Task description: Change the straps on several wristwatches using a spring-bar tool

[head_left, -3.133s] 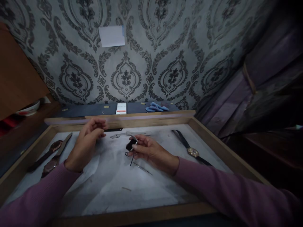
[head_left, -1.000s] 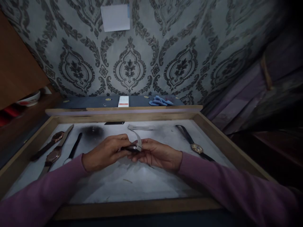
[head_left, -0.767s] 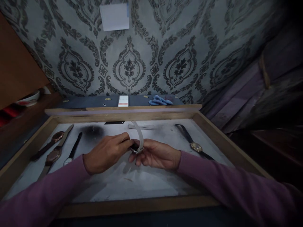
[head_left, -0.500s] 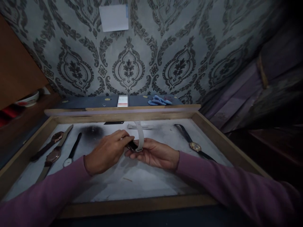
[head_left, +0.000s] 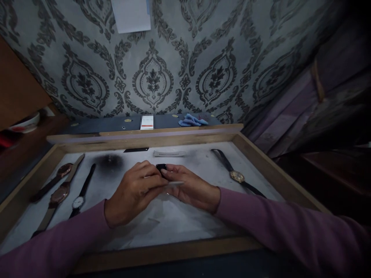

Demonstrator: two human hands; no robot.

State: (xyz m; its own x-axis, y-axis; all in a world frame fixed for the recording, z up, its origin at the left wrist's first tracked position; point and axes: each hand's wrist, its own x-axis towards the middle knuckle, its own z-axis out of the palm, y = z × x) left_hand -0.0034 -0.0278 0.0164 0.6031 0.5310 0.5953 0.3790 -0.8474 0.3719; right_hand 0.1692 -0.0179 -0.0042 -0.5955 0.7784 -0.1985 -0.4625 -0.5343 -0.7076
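A smartwatch with a dark square face point(head_left: 161, 167) is between my hands, above the white floor of a wooden tray. My right hand point(head_left: 193, 187) grips it, thumb pressed on the lower edge of the face. The closed fingers of my left hand point(head_left: 137, 193) pinch a pale watch strap point(head_left: 175, 184), which juts out to the right across my right palm. Whether this strap is joined to the watch is hidden by the fingers. Just beyond the hands, a second pale strap point(head_left: 168, 153) with a row of holes lies flat.
Several wristwatches lie left in the tray point(head_left: 162, 250), including a brown-faced watch point(head_left: 60, 193) and a white-faced watch point(head_left: 78, 202). A gold watch point(head_left: 237, 176) with black strap lies right. Behind are a black flat strip point(head_left: 136, 150), a phone point(head_left: 147, 122) and a blue cloth point(head_left: 193, 120).
The watch has turned, so its dark face now shows. The strap that stood upright above my hands has swung down to point right. My left hand has shifted slightly lower.
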